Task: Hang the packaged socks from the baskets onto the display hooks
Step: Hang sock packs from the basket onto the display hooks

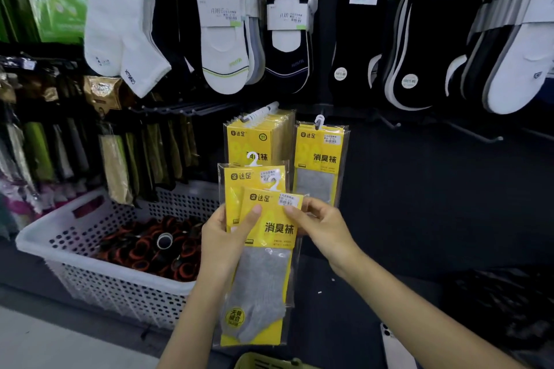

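Observation:
My left hand grips two yellow sock packs fanned out in front of me. The front pack shows a grey sock below its yellow card; the rear pack sticks out behind it at upper left. My right hand pinches the front pack's upper right edge. Both packs have white plastic hangers on top. Just above, several matching yellow packs hang on a display hook, and a single pack hangs on the hook to its right.
A white perforated basket with black and orange rolled items stands at lower left. A green basket rim shows at the bottom edge. Bare hooks jut out at right. White and black socks hang above, dark and olive packs at left.

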### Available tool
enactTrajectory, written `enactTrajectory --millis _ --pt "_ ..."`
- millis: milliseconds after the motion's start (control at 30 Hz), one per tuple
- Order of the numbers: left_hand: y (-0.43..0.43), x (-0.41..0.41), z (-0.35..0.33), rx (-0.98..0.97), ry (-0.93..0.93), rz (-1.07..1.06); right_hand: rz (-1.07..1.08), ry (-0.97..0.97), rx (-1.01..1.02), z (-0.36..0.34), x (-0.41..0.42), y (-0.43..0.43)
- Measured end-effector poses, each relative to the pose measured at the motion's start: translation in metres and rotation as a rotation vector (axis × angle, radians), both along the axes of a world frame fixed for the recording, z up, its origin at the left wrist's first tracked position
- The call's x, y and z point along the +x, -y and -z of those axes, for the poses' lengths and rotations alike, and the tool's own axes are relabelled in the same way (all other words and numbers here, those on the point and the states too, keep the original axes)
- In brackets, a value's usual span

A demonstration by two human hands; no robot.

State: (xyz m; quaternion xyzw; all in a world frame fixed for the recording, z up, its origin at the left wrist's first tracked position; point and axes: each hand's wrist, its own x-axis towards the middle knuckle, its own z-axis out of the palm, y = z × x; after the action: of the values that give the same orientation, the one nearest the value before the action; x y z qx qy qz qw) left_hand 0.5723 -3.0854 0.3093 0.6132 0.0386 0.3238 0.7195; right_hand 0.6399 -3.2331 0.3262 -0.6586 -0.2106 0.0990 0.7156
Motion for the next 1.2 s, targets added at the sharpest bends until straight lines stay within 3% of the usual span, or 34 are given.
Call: enactTrajectory --millis 267,433,700,1200 --pt "-0.011 0.0 -0.003 0.111 -0.052 -0.053 0.234 -0.064 0.148 -0.012 0.021 0.022" --pt "-0.022 -0.005 -0.004 0.172 -0.037 -0.158 0.38 0.13 0.196 -0.046 0.044 0.045" --pt "-0.025 -0.006 -0.006 0.136 -0.022 -0.212 0.373 0.278 0.07 -0.067 0.069 0.023" --pt "-0.014 -0.004 -0.005 0.166 -0.024 -0.164 0.721 0.005 -0.09 -0.007 0.109 0.022"
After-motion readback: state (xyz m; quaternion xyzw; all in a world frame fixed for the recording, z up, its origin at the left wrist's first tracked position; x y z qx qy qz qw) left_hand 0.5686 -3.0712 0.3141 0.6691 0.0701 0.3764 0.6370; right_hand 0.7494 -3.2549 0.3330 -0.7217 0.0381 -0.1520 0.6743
